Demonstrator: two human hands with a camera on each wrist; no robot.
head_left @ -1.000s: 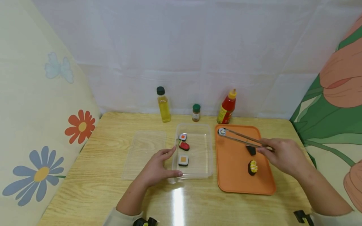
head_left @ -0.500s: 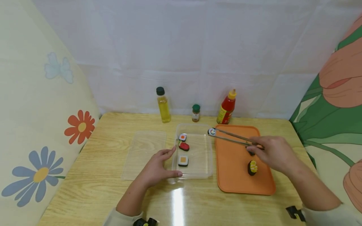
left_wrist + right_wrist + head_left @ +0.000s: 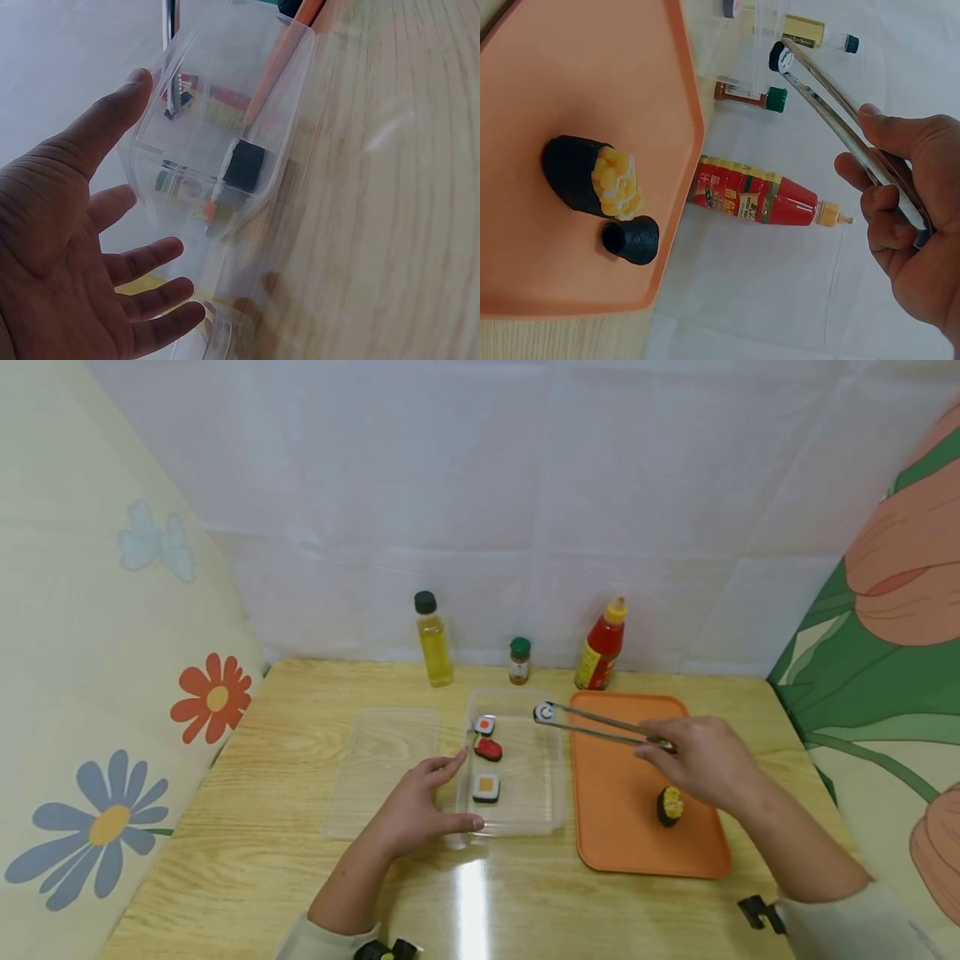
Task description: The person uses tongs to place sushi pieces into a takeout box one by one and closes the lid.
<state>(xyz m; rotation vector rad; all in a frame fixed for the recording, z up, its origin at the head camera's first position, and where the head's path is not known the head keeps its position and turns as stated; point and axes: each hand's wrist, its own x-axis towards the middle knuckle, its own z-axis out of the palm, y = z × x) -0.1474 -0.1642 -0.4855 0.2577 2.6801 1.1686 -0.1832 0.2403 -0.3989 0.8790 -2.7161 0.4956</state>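
My right hand (image 3: 663, 750) grips metal tongs (image 3: 600, 727) that pinch a small white sushi roll (image 3: 543, 712) above the far right rim of a clear plastic container (image 3: 536, 777). Three sushi pieces lie in its left half: an orange-centred roll (image 3: 485, 724), a red-topped piece (image 3: 489, 748) and a square one (image 3: 486, 787). Open, my left hand (image 3: 442, 793) rests against the container's front left corner. On the orange tray (image 3: 622, 793) sit a corn-topped sushi (image 3: 670, 804) and, in the right wrist view, a black piece (image 3: 634, 240). There the tongs (image 3: 832, 105) run from my right hand (image 3: 900, 217).
A clear lid (image 3: 382, 768) lies flat left of the container. An oil bottle (image 3: 433, 639), a small spice jar (image 3: 519, 660) and a red sauce bottle (image 3: 602, 643) stand along the table's back edge by the white wall. Patterned fabric flanks both sides.
My right hand has carried the tongs and the roll leftward, from the tray's far left corner to above the container. It now hides the black piece in the head view. The left hand stays put.
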